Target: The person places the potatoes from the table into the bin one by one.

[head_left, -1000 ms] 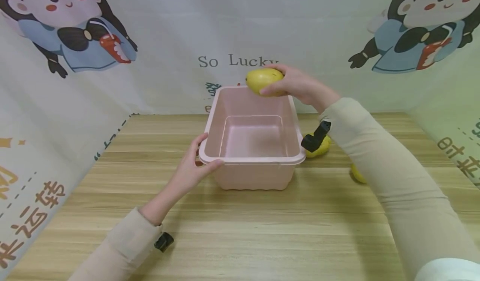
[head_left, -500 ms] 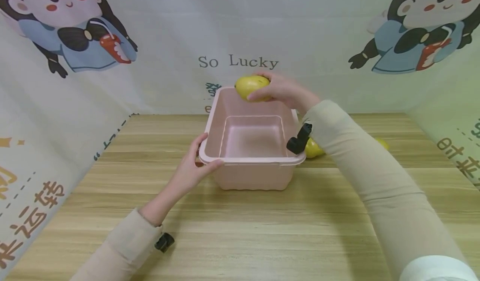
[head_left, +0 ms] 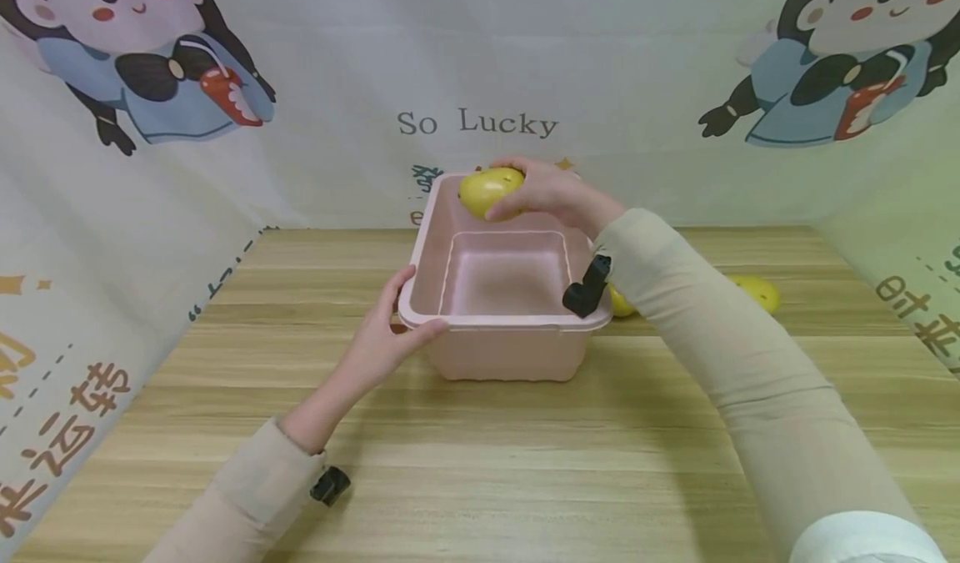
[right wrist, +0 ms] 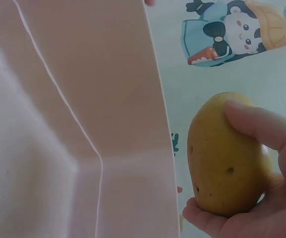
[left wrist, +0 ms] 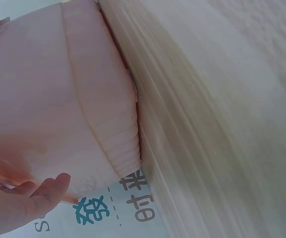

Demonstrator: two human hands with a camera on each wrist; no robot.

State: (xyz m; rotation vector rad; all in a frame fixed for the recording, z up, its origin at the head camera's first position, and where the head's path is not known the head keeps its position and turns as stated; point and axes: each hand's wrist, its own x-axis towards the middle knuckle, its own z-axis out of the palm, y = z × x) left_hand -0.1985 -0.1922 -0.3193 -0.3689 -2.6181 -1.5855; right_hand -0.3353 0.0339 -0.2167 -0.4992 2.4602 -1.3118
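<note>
A pink plastic bin [head_left: 510,353] stands on the wooden table, its inside bare in the head view. My left hand [head_left: 378,338] grips the near left corner of its rim, thumb on the front edge and fingers along the side. Above the far part of the bin, my right hand [head_left: 558,194] holds a yellow potato [head_left: 489,193] between thumb and fingers. The right wrist view shows small dark eyes on this potato [right wrist: 224,163], with the bin's inner wall [right wrist: 118,89] beside it.
Right of the bin lies a yellow potato [head_left: 621,302], mostly hidden by my right sleeve [head_left: 720,354]. Farther right is another potato [head_left: 757,294], partly covered by the same arm. A printed cloth [head_left: 322,62] hangs behind the wooden table [head_left: 480,471].
My right hand has moved left and down with the potato, coming over the bin's far end. The potato at far right has come into view from behind my arm. My left hand stays put.
</note>
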